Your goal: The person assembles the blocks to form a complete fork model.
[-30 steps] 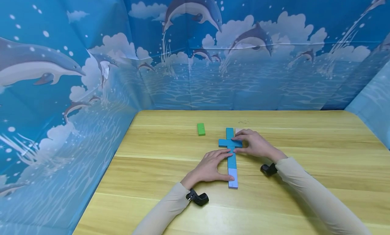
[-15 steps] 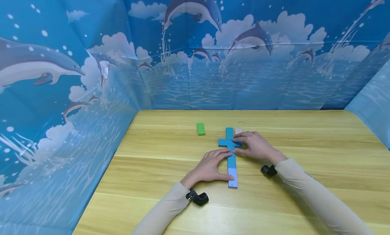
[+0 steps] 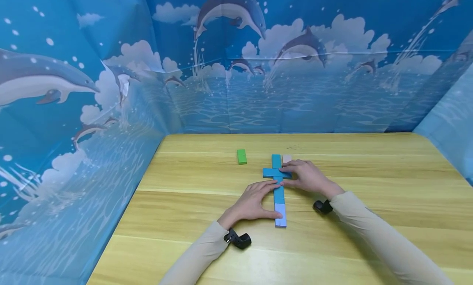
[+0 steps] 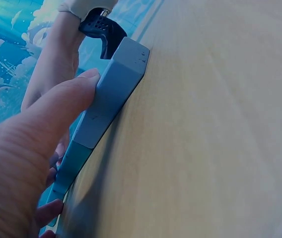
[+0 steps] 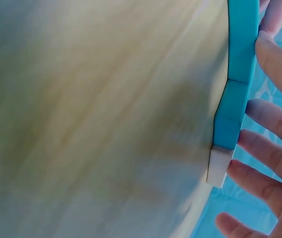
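Note:
Flat blocks lie end to end in a column on the table: a lavender block (image 3: 280, 222) nearest, teal blocks (image 3: 279, 196) beyond it, and a blue block (image 3: 268, 172) set crosswise. Above the crosspiece is another teal block (image 3: 276, 161), with a pale pink block (image 3: 286, 158) beside it. My left hand (image 3: 252, 203) rests its thumb on the lavender block and reaches its fingertips to the teal part of the column. My right hand (image 3: 309, 177) touches the crosspiece and column with spread fingers; in the right wrist view one fingertip meets the pale block (image 5: 219, 167).
A green block (image 3: 242, 157) lies apart, to the left of the column. The wooden table (image 3: 184, 227) meets a dolphin-printed backdrop (image 3: 229, 92) at its far and left sides. Each wrist wears a black device, one of them a left wrist camera (image 3: 238, 239).
The right hand has shifted slightly nearer, uncovering more of the pale pink block. The left hand and the column stay put. The head view has turned slightly.

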`<act>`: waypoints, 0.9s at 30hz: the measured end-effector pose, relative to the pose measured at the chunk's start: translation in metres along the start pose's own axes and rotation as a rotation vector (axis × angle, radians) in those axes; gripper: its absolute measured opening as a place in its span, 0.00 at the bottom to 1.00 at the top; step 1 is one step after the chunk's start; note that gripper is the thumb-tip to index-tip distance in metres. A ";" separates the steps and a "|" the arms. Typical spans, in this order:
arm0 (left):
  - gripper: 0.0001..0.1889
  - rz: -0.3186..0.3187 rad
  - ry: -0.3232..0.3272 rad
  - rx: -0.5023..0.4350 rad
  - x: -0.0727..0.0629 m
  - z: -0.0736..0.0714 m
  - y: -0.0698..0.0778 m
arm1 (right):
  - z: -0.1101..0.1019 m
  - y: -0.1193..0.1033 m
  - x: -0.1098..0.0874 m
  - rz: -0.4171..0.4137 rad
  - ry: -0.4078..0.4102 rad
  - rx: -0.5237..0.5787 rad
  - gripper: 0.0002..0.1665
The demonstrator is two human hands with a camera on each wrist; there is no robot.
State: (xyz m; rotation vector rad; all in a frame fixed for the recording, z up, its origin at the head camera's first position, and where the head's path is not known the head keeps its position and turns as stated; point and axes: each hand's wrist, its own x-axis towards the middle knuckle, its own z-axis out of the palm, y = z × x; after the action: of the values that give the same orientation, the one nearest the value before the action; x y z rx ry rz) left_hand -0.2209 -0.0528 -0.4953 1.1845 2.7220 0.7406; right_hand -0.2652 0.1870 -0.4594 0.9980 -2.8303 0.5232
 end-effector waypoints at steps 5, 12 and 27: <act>0.47 0.007 0.001 -0.002 -0.001 0.001 -0.002 | 0.001 -0.001 0.001 -0.001 -0.008 0.013 0.30; 0.46 0.024 0.002 -0.003 0.000 0.000 -0.002 | 0.001 -0.001 0.000 0.012 0.000 0.021 0.30; 0.46 0.009 -0.005 0.017 0.000 0.000 -0.002 | 0.000 -0.002 0.001 0.023 0.011 0.039 0.34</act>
State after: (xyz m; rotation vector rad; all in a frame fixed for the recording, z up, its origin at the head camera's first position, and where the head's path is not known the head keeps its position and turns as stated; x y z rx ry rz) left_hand -0.2222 -0.0547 -0.4963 1.2005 2.7265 0.7158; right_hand -0.2653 0.1848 -0.4588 0.9668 -2.8358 0.5869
